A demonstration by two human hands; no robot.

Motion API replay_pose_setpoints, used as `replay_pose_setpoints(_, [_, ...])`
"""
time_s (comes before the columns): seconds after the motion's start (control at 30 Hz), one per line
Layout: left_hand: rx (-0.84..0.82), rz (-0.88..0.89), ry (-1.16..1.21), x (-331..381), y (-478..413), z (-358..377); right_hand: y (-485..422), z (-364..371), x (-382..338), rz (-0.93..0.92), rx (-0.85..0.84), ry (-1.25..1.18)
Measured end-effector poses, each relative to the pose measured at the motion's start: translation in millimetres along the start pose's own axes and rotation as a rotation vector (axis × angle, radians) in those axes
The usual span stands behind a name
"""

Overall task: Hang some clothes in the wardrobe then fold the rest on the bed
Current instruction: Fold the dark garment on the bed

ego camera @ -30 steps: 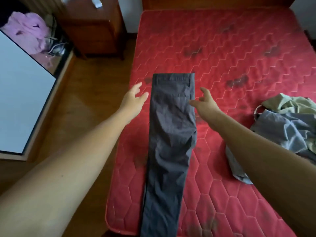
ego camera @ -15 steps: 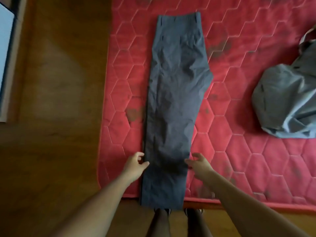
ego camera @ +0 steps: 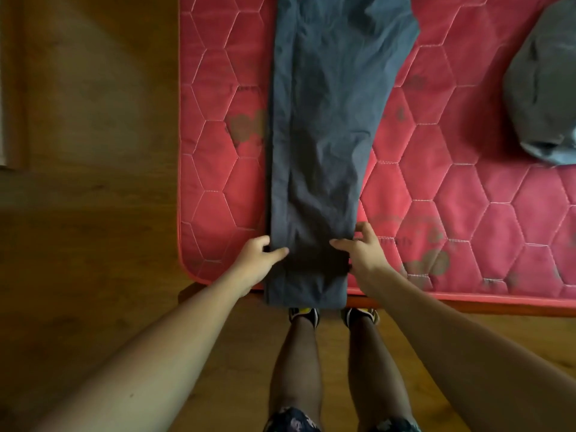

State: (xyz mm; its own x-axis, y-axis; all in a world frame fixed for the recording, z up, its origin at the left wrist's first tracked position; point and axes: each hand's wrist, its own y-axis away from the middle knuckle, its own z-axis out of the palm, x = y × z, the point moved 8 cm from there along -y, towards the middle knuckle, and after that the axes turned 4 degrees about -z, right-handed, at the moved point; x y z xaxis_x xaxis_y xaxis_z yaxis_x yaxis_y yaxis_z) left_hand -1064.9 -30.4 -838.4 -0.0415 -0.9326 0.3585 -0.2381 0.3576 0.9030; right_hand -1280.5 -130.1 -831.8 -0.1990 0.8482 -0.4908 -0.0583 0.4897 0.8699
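Dark trousers (ego camera: 327, 135) lie flat, lengthwise on the bed (ego camera: 218, 182), cuffs overhanging its near edge. Left hand (ego camera: 258, 260) and right hand (ego camera: 361, 251) pinch opposite leg sides there, likely to fold them upward.

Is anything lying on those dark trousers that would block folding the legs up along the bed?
Nothing visible does. The left hand and right hand pinch the trousers at the edges near the hems. The cloth above them lies bare on the mattress, and the grey heap of clothes sits apart to the right.
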Motion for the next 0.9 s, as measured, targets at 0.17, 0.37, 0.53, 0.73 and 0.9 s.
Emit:
replay_pose_setpoints(0.17, [-0.038,-0.095,0.314,-13,8,5,8,1,19,0.155,-0.206,-0.037])
replay_pose_setpoints(0.37, [0.09,-0.147,0.557,-27,11,-2,7,-4,38,0.143,-0.205,-0.066])
replay_pose_setpoints(0.53, [-0.052,-0.123,0.344,-30,18,8,10,5,42,0.105,-0.267,-0.016])
replay_pose_setpoints(0.73, [-0.045,-0.14,0.228,-44,25,7,10,-6,42,0.034,-0.173,0.184])
replay_pose_setpoints(0.9, [0.007,-0.135,0.205,-50,30,14,22,-20,54,0.113,-0.117,0.048])
